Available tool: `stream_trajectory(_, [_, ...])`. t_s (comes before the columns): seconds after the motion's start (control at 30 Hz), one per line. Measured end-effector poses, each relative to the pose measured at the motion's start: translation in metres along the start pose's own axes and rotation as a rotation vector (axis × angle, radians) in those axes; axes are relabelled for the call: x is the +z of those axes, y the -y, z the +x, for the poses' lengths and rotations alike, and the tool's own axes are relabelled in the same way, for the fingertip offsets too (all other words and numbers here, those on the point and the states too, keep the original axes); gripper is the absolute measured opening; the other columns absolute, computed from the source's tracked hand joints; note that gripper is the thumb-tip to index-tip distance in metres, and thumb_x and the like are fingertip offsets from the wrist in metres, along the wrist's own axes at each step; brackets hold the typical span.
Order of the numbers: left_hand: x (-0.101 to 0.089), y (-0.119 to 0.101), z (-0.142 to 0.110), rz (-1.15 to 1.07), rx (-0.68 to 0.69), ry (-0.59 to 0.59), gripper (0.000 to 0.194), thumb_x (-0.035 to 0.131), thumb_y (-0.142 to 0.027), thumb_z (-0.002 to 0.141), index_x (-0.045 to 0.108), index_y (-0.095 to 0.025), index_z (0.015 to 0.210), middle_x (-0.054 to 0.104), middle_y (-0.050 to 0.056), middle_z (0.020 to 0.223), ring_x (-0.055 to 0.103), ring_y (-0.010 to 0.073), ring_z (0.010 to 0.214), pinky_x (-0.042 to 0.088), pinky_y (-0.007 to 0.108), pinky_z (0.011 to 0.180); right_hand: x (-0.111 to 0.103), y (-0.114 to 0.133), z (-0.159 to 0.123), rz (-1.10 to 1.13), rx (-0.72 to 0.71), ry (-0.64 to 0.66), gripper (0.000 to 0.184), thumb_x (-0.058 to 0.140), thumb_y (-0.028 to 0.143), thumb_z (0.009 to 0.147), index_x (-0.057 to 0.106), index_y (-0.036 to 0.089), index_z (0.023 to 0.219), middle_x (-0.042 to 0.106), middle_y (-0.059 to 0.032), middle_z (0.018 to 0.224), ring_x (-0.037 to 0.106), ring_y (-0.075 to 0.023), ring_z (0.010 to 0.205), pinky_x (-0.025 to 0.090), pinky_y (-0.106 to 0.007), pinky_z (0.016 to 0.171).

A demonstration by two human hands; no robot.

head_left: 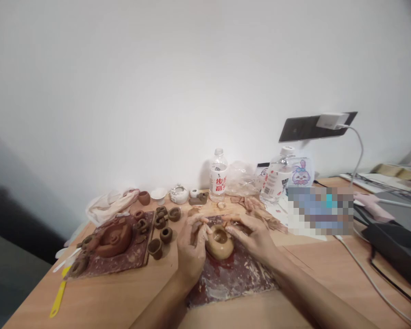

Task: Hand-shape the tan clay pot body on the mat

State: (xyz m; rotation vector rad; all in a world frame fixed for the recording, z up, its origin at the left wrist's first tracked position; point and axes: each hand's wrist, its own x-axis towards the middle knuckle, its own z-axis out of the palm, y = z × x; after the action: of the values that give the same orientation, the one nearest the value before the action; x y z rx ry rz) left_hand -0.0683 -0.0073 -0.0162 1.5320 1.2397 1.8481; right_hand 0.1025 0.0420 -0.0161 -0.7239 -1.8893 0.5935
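The left hand [192, 242] and the right hand [251, 235] both hold a small tan clay pot [219, 246]. The left hand stands up on its side, with its fingers [199, 222] curled in against the left of the pot. The right hand lies lower and flatter and comes in from the right, with its fingers [231, 224] bent over the top edge. Both hands are closed on the clay, and neither is letting go. The arms come up from the bottom of the view and lean in toward each other.

The pot is round and fat, a little wider from left to right than from front to back. Its small hole [219, 236] points straight up. It sits between the hands, on a stained clay board [236, 285] on a wooden table [89, 301].

To the left are small clay cups [165, 235] and clay rings [174, 214], near a second board [139, 256] with a red-brown clay piece [115, 240] on it. A yellow tool [59, 292] lies at the table's left side. Behind the hands stand a water bottle [218, 176] and a clear plastic bag [239, 178]. Clay scraps [260, 212] lie just past the right hand.
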Motion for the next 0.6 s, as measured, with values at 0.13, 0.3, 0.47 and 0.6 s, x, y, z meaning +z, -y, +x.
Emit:
stream_trajectory(0.13, [-0.004,0.004,-0.004,0.130,0.114,0.022,0.013,0.060,-0.014,0.082,0.065,-0.021,0.092,0.066,0.002,0.087,0.066,0.0147,0.080,0.055,0.026,0.077,0.002,0.008,-0.003,-0.032,-0.152,-0.007,0.013,0.057,0.027,0.091,0.069,0.021,0.089,0.072,-0.0025,0.081,0.066,-0.0162,0.073,0.052,-0.028,0.068])
stream_trajectory(0.3, [-0.003,0.005,-0.003,0.206,0.228,0.037,0.018,0.059,-0.008,0.081,0.065,-0.022,0.091,0.067,0.000,0.084,0.065,0.0136,0.079,0.055,0.024,0.075,0.002,0.011,-0.002,-0.074,-0.235,-0.067,0.018,0.056,0.028,0.092,0.068,0.021,0.080,0.069,-0.0013,0.071,0.062,-0.0138,0.060,0.049,-0.025,0.058])
stream_trajectory(0.47, [-0.005,0.008,-0.003,0.198,0.172,0.035,0.020,0.061,-0.010,0.080,0.065,-0.022,0.097,0.068,0.001,0.087,0.067,0.0139,0.081,0.056,0.023,0.075,0.000,0.015,-0.001,-0.129,-0.336,-0.095,0.023,0.053,0.023,0.093,0.063,0.020,0.073,0.062,-0.0003,0.061,0.055,-0.0122,0.054,0.043,-0.024,0.052])
stream_trajectory(0.6, [-0.007,0.010,0.000,0.242,0.152,-0.064,0.022,0.065,-0.015,0.079,0.065,-0.021,0.100,0.069,0.000,0.086,0.067,0.0139,0.078,0.056,0.024,0.076,-0.003,0.017,-0.002,-0.170,-0.313,-0.120,0.031,0.043,0.021,0.094,0.050,0.022,0.064,0.051,0.0006,0.056,0.048,-0.0126,0.051,0.039,-0.026,0.049])
